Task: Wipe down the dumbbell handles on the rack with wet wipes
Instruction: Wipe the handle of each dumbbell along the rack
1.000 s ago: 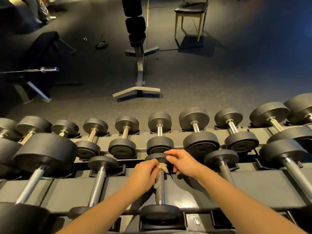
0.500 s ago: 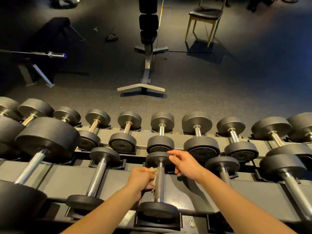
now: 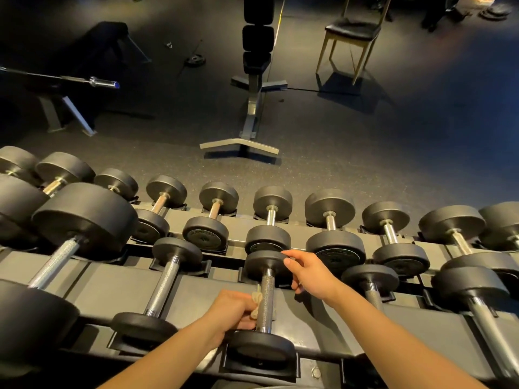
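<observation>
Head view, one moment.

- Dumbbell [image 3: 262, 348] under work: small, seated in the middle of the front tier of the rack [image 3: 126, 287]. Its long axis is laid front to back, nearly straight away from the wearer. The near head is seated in a cradle at the tier's front edge, and the far head points toward the back tier and the floor [image 3: 365, 169] beyond.
- Handle [image 3: 266, 287]: knurled metal, bare along most of its upper length.
- Left grip [image 3: 233, 307]: fingers are curled round a crumpled pale wipe [image 3: 255, 303]. The wipe is pressed against the left side of the handle, on the half nearer the front edge.
- Right grip [image 3: 311, 273]: closed on the rim of the far head, right side, with the thumb tip laid on the top of the rim. The lower fingers are partly hidden behind the head.
- Neighbouring dumbbells are laid parallel, same front-to-back axis, in both tiers. Larger ones are seen toward the left and right ends of the rack.
- Background, well apart from the rack: a padded bench [image 3: 254, 80] is seen on the floor straight ahead. A chair [image 3: 354, 32] is seen to its right and a barbell [image 3: 92, 81] at the left. Lighting is dim there, so detail cannot be read.
</observation>
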Demonstrator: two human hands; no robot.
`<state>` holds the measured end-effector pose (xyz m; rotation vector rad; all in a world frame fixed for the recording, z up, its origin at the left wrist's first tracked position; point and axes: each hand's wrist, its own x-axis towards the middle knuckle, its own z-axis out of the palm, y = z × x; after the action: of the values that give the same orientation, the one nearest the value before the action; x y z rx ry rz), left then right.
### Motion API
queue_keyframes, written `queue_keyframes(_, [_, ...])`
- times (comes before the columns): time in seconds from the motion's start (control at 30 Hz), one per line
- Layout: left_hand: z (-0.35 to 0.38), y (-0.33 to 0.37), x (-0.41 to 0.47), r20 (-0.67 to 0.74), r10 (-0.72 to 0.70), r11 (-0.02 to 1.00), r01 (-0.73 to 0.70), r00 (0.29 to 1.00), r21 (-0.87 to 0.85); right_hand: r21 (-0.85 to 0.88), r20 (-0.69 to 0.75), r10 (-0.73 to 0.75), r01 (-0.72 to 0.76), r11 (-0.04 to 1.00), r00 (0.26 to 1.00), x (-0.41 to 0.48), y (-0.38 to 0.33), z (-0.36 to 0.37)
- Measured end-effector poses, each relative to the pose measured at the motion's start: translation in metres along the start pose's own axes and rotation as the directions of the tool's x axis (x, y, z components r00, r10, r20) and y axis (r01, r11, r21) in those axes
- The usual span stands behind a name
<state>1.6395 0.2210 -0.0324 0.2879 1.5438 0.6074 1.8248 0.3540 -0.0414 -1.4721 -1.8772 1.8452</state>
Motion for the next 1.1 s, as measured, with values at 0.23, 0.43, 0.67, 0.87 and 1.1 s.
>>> queue_keyframes(0.23, [-0.017,0.012,-0.008,0.164,0.059,0.765,-0.150,0.985,0.626,-0.024,-0.008,-0.004,0.003,1.000,1.000,-0.002,-0.002,0.001])
queue_keyframes(0.43, [0.006,0.021,-0.007,-0.112,0.394,0.812,-0.289,0.912,0.507,-0.010,-0.033,-0.003,0.003,1.000,0.999,-0.005,-0.002,0.004])
queue_keyframes(0.67, [0.025,0.022,-0.012,-0.049,0.434,0.722,-0.315,0.900,0.616,-0.033,-0.056,-0.043,0.042,0.999,0.998,-0.006,0.000,0.005])
queue_keyframes(0.87, [0.029,0.028,-0.036,-0.019,0.253,0.696,-0.168,0.967,0.698,-0.199,-0.112,-0.123,0.099,0.975,0.986,-0.019,-0.014,0.007])
queue_keyframes(1.1, [0.030,0.043,-0.078,-0.328,0.456,0.823,-0.252,0.828,0.510,0.043,0.249,-0.150,0.144,0.989,0.957,-0.034,-0.054,0.022])
